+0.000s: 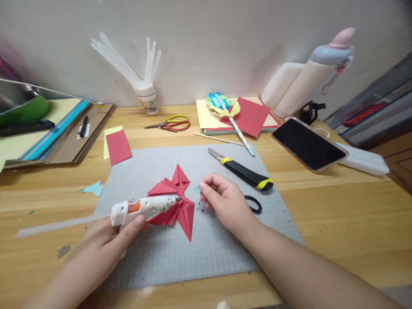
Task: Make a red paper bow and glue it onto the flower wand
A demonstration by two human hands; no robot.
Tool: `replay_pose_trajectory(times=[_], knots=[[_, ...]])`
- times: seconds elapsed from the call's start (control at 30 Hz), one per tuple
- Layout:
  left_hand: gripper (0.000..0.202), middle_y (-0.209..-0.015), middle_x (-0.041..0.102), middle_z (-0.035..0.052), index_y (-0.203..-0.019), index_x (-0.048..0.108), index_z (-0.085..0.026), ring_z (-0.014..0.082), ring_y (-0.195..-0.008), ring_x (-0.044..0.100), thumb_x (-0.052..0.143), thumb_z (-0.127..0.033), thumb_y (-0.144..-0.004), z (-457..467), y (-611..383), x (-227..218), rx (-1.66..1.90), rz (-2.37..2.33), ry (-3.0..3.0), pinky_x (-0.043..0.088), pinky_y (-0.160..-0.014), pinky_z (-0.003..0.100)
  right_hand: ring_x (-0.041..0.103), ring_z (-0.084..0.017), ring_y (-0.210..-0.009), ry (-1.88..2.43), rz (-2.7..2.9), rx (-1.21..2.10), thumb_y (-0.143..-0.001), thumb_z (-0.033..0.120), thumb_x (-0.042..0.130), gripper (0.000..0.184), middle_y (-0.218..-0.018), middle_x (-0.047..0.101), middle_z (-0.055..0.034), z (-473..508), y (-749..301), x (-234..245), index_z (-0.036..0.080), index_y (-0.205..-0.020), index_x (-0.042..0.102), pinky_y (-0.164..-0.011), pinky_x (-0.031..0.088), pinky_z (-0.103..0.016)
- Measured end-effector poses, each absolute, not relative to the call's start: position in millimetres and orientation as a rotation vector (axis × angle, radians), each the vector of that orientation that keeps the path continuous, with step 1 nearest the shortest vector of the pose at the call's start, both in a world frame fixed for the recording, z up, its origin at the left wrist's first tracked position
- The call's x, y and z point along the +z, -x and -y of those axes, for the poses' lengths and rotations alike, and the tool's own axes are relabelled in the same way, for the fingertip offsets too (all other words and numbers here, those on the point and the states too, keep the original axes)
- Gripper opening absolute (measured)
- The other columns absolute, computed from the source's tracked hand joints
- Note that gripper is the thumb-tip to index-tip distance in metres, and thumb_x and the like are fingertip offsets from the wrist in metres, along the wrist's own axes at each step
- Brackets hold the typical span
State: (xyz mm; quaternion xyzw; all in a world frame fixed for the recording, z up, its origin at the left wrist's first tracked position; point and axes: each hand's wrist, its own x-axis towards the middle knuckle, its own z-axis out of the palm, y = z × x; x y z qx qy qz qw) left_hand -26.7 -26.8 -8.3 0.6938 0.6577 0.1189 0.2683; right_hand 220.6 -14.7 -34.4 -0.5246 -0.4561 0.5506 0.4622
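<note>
Left hand (107, 244): I have it wrapped round the grip of a white plastic glue gun (157, 205), thumb along the side; the trigger is out of my sight.
Gun angle: it lies almost level, nozzle to the right, which I judge lets me see the tip over the paper.
Red paper: a red folded-paper shape with pointed wings (186, 216) rests mid-mat, partly hidden by the gun; I cannot tell whether the nozzle touches it.
Right hand (225, 199): thumb and forefinger are pinched together on a small pale blue paper scrap (197, 189), other fingers curled in. I take the edge hold to suit so tiny a piece, leaving most fingers back from a probably hot tip.
Gap: a narrow stretch of the grey gridded cutting mat (206, 253) shows between scrap and wings.
Glue tail: the long translucent glue stick (58, 225) juts past the mat's left edge, so I would swing the gun carefully.
Right flank: a black-and-yellow utility knife (246, 171) lies beyond the right hand, and a black ring handle (260, 205) beside the wrist, partly covered; room is tight there.
Near edge: bare mat, then light wooden desk (322, 223), gives more space towards me.
</note>
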Motion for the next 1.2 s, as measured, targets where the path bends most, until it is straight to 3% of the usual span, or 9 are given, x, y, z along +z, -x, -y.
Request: replay_pose_trajectory(times=[0.17, 0.33, 0.5, 0.63, 0.8, 0.97, 1.1, 1.2], knots=[[0.050, -0.076, 0.072, 0.0018, -0.091, 0.072, -0.023, 0.0236, -0.080, 0.068, 0.044, -0.063, -0.081, 22, 25, -9, 0.318, -1.717, -1.924, 0.054, -0.071, 0.026, 0.047, -0.009, -0.051, 1.299, 1.113, 1.357, -0.084, 0.034, 0.054, 0.016, -0.062, 0.055, 0.0034, 15, -222, -33, 0.019, -0.077, 0.053, -0.049, 0.038, -0.021], [0.046, -0.096, 0.075, 0.0015, -0.097, 0.072, -0.024, 0.0218, -0.082, 0.068, 0.048, -0.061, -0.080, 22, 26, -9, 0.347, -1.674, -1.956, 0.053, -0.073, 0.024, 0.047, -0.010, -0.052, 1.312, 1.127, 1.349, -0.085, 0.032, 0.053, 0.016, -0.062, 0.055, 0.0029, 13, -223, -33, 0.020, -0.076, 0.053, -0.049, 0.037, -0.022], [0.041, -0.095, 0.075, 0.0006, -0.086, 0.072, -0.028, 0.0230, -0.082, 0.068, 0.045, -0.058, -0.080, 26, 28, -2, 0.361, -1.767, -2.068, 0.053, -0.067, 0.026, 0.048, -0.012, -0.061, 1.354, 1.290, 1.249, -0.089, 0.030, 0.048, 0.015, -0.068, 0.054, 0.0023, 15, -223, -38, 0.021, -0.079, 0.052, -0.057, 0.038, -0.024], [0.035, -0.078, 0.072, -0.0012, -0.080, 0.068, -0.028, 0.0193, -0.067, 0.065, 0.046, -0.054, -0.081, 24, 24, 5, 0.393, -1.727, -2.147, 0.052, -0.065, 0.025, 0.049, -0.013, -0.069, 1.363, 1.611, 1.093, -0.092, 0.026, 0.042, 0.015, -0.073, 0.053, 0.0030, 20, -223, -35, 0.021, -0.080, 0.050, -0.064, 0.036, -0.026], [0.031, -0.074, 0.070, -0.0028, -0.080, 0.065, -0.028, 0.0178, -0.064, 0.063, 0.047, -0.053, -0.082, 17, 17, 9, 0.368, -1.662, -2.138, 0.049, -0.062, 0.024, 0.044, -0.010, -0.062, 1.353, 1.778, 1.083, -0.091, 0.021, 0.043, 0.019, -0.065, 0.048, 0.0054, 23, -222, -27, 0.021, -0.071, 0.042, -0.059, 0.031, -0.024], [0.036, -0.079, 0.067, 0.0012, -0.075, 0.061, -0.024, 0.0212, -0.074, 0.064, 0.046, -0.056, -0.082, 16, 12, 13, 0.257, -1.640, -2.131, 0.048, -0.065, 0.027, 0.042, -0.009, -0.057, 1.322, 1.744, 1.164, -0.085, 0.017, 0.045, 0.017, -0.061, 0.046, 0.0063, 26, -220, -28, 0.021, -0.069, 0.044, -0.055, 0.030, -0.023], [0.041, -0.076, 0.065, 0.0022, -0.069, 0.058, -0.024, 0.0213, -0.070, 0.063, 0.044, -0.060, -0.081, 16, 7, 16, 0.238, -1.613, -2.111, 0.048, -0.063, 0.028, 0.045, -0.010, -0.059, 1.333, 1.521, 1.226, -0.087, 0.021, 0.044, 0.015, -0.065, 0.050, 0.0048, 26, -220, -28, 0.021, -0.075, 0.053, -0.057, 0.034, -0.024], [0.042, -0.076, 0.066, 0.0025, -0.069, 0.061, -0.025, 0.0223, -0.069, 0.063, 0.044, -0.062, -0.079, 16, 7, 17, 0.240, -1.631, -2.119, 0.049, -0.065, 0.030, 0.050, -0.012, -0.065, 1.320, 1.304, 1.261, -0.087, 0.023, 0.046, 0.016, -0.063, 0.047, 0.0044, 23, -222, -28, 0.021, -0.073, 0.051, -0.062, 0.039, -0.024]])
